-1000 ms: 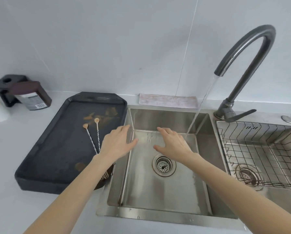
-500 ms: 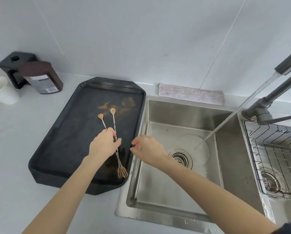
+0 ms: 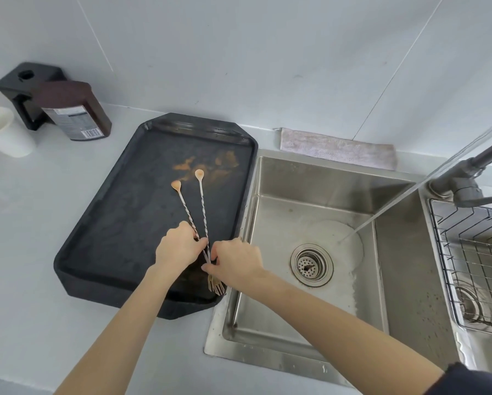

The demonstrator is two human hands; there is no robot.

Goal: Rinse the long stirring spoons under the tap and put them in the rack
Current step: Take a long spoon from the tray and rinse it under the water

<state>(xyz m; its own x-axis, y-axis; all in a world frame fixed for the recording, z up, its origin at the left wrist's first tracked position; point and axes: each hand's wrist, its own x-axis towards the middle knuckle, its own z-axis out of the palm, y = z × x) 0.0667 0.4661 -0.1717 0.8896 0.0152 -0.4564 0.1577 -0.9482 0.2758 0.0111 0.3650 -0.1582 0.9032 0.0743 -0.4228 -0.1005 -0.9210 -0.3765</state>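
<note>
Two long stirring spoons [image 3: 202, 212] lying on black tray [image 3: 119, 223], at 9 o'clock from sink [image 3: 396, 252]. Left hand [image 3: 176, 246] and right hand [image 3: 236, 260] pinching twisted stems mid-length. Probably light, stiff, thin, slippery when wet; best held at the twisted middle.

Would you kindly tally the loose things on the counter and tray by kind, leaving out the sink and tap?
Stirring spoons: 2, on the tray, one left of the other
Tray: 1
Cloth: 1
Brown bottle: 1
White cup: 1
Black holder: 1
Total: 7
</note>
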